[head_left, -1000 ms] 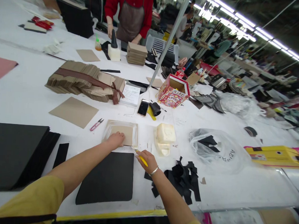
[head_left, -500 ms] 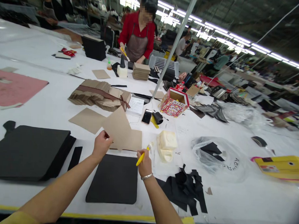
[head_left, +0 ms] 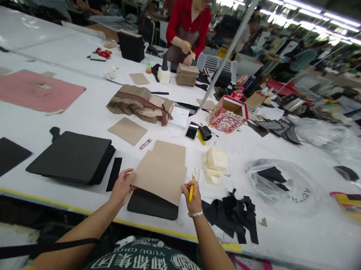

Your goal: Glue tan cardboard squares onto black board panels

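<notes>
Person at a white desk [head_left: 87, 124]: the left hand [head_left: 122, 188] grips one edge of a tan board [head_left: 162, 174] overlapping a black panel [head_left: 152, 208]; the right hand [head_left: 195, 201], at the opposite edge, holds a yellow-handled brush [head_left: 191, 192], near a cream container [head_left: 216, 159]

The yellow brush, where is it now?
In the head view, right of centre, the yellow-handled brush is in the person's right hand, with the held beige sheet to its left and the cream container to its upper right.
</notes>
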A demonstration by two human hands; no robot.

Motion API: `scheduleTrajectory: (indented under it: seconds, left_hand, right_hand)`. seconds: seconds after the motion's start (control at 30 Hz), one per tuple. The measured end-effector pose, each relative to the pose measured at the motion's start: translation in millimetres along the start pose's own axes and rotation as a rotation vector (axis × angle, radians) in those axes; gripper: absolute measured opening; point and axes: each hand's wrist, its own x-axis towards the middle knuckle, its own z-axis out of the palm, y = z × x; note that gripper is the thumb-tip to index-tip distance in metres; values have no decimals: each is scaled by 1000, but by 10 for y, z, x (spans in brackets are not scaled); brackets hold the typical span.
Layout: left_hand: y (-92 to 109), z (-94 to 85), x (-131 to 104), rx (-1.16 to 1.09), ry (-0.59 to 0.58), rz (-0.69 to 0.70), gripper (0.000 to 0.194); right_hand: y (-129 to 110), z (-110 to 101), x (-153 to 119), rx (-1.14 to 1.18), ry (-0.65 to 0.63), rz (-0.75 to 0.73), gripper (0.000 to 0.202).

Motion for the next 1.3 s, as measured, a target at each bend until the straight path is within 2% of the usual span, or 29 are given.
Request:
scheduleTrajectory:
  seconds: [0.13,0.2,0.3,0.5,0.7,0.97,1.3]
  left_hand:
    - [-407,-334,-70,400,-36,-13,36]
    - [-541,-406,-74,537,-61,14,33]
    - [-636,-431,-15,653,-53,30,29]
    - [-674,-413,151,725,0,-9,28]
    - [-709,-429,196,703,27,-59,29]
    - [-740,-451,230,790,-4,-79,33]
    - [-769,-471,269,906,-19,-116,33]
  right_hand:
    - [244,-124,-309,-161,-92,25,19]
    - [342,-103,-391,-236,-100,37,17]
    - [435,-17,-413,-324,-87,64,16]
    - [502,138,-297,-441,-60,84,18]
    - [537,218,-254,-483,-68,87,18]
    - [586,258,-246,-547,-45,159,20]
    - [489,275,-217,-622,-57,249,13]
